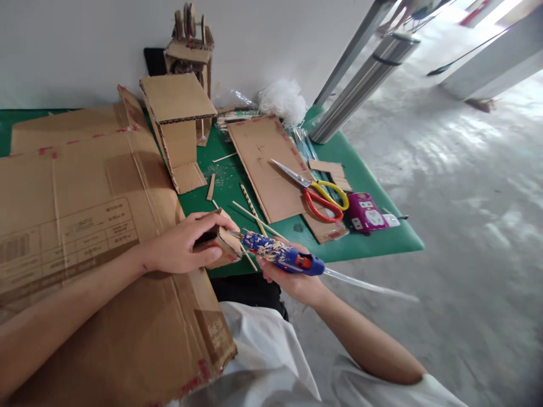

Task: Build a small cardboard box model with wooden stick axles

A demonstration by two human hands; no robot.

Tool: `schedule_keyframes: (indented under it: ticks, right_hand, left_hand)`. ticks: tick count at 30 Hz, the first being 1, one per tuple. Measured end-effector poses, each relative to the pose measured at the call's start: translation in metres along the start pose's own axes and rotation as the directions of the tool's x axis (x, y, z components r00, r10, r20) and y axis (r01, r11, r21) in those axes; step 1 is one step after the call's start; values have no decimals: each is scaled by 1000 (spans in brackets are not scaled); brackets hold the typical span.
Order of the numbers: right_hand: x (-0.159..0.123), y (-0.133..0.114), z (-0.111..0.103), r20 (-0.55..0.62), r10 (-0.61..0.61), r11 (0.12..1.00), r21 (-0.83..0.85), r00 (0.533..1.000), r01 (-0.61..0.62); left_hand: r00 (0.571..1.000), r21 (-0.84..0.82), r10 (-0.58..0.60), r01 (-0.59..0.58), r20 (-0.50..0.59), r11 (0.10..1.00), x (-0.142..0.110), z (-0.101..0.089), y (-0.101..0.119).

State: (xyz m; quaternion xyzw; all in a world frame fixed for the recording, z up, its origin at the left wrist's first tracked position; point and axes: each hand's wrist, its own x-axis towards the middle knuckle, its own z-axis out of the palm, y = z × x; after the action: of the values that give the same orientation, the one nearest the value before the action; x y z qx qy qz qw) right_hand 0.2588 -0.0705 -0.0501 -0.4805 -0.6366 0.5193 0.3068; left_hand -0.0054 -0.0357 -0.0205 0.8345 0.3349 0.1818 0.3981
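My left hand [184,243] is closed around a small folded cardboard piece [227,244], thumb on the near side and fingers over the top. A blue hot glue gun [288,255], crusted with pale flakes, is gripped in my right hand [292,280]. Its nozzle points left and meets the edge of the cardboard piece; whether glue is coming out cannot be seen. A long clear glue stick [369,284] sticks out of the gun's back end. Under my left forearm lies a large flattened cardboard box [85,192].
Scissors [311,186] with red and yellow handles rest on a cardboard sheet [258,164]. A purple packet [367,213] lies near the green table's right edge. Behind stand a cardboard frame [180,104] and a cardboard model [189,53]. A metal post [360,90] rises at the back right.
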Motion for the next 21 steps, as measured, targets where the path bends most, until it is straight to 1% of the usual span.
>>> schedule_keyframes:
  ticks: [3,6,9,12,14,18,21]
  right_hand:
    - [-4,-3,-5,35,-18,1000,-24,999,19]
    - [-6,-1,-8,88,-58,997,-44,994,62]
    - [-7,4,-11,142,-70,995,-61,987,79]
    - [-7,9,-14,178,-79,994,-57,981,90]
    - [-8,10,-15,195,-86,994,-57,977,98]
    - [-8,10,-16,205,-78,994,-63,976,92]
    - [-8,10,-16,207,-100,991,-66,973,115]
  left_hand:
    - [999,104,37,-38,12,994,-1,4,6]
    - [997,182,71,-71,7,981,-4,8,6]
    - [998,243,64,-65,11,968,-6,11,5]
    - [998,274,58,-60,17,960,-6,13,3]
    - [997,284,78,-82,23,955,-7,14,2]
    - [994,291,99,-107,44,951,-8,16,-1]
    - [994,298,102,-108,34,948,-9,16,-2]
